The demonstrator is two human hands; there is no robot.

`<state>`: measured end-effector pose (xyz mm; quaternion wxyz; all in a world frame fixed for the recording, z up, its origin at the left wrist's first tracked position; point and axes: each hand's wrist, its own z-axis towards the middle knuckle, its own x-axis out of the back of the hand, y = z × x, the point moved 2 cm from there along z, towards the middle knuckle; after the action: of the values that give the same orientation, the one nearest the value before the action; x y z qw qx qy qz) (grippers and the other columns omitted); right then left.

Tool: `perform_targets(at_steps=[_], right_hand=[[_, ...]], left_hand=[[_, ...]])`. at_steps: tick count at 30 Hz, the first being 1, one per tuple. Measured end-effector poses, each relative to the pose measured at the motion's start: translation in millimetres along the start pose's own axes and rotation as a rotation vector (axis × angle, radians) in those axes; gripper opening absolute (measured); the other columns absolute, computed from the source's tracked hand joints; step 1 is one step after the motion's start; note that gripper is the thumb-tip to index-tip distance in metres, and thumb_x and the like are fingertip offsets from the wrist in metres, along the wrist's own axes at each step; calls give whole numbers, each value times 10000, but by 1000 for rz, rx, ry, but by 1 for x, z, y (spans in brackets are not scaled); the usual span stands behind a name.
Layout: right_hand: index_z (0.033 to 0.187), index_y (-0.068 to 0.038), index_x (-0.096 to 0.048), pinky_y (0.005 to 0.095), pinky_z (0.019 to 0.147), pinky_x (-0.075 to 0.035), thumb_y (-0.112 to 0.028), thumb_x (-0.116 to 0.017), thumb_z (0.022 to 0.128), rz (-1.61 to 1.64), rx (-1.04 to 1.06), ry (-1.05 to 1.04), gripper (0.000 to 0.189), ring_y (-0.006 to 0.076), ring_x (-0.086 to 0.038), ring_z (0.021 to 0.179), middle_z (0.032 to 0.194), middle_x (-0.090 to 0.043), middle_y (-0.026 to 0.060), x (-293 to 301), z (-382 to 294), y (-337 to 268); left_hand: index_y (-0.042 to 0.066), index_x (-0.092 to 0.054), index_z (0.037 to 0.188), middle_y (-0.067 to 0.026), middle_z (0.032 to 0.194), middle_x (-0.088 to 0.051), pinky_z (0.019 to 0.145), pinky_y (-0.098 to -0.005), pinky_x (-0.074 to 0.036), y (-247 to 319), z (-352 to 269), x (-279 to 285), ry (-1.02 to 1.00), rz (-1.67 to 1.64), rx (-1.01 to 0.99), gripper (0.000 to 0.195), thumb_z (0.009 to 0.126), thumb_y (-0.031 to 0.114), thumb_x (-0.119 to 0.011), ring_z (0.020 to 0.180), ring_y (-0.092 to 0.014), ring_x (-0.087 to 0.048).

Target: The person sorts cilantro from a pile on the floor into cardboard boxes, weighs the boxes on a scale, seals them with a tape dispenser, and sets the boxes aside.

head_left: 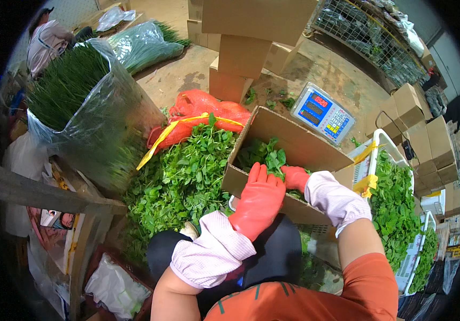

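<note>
An open cardboard box [294, 138] stands tilted before me with leafy greens [272, 158] inside. My left hand [260, 200], in a red rubber glove, reaches over the near wall of the box. Its fingers are stretched out against the greens; the thumb is hidden. From the right, my right hand [295, 178], gloved alike, dips into the box with its fingers curled at the stems of the same greens. Part of that hand is behind the greens and the left hand. A large heap of loose leafy greens [186, 176] lies left of the box.
Behind the box is a digital scale display [323, 113] with a keypad. A red mesh sack [206, 106] lies beyond the heap. White plastic crates [384, 138] of greens stand at right. A bag of long green stalks [93, 148], a wooden frame [53, 192] and a seated person [47, 44] are at left.
</note>
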<state>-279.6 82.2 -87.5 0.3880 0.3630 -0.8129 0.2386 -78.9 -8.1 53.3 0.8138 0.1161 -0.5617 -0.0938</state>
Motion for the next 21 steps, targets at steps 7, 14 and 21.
perform_targets(at_steps=[7,14,21], right_hand=[[1163,-54,-582,390,791,-497,-253,-687,700,160,208,282,515,316,-624,931,1029,-638,176,45,-61,9],[1152,-24,-578,261,772,-474,-137,-650,831,1048,-159,908,348,125,-598,878,966,-646,55,155,-323,98],[1043,-8,-607,299,590,-471,-219,-695,782,738,-1255,792,347,148,-582,665,810,-645,96,-62,-567,278]], left_hand=[[-12,-575,1036,-181,961,-600,988,-489,-332,5,17,-7,-158,23,25,522,627,277,-722,1035,-380,-518],[61,-467,1278,-169,1150,-548,926,-435,-373,4,16,44,-27,-203,-44,647,688,111,-729,1053,-354,-505],[40,-468,1294,-135,1257,-533,969,-334,-394,-6,-4,51,360,-603,121,474,837,5,-592,1165,-226,-507]])
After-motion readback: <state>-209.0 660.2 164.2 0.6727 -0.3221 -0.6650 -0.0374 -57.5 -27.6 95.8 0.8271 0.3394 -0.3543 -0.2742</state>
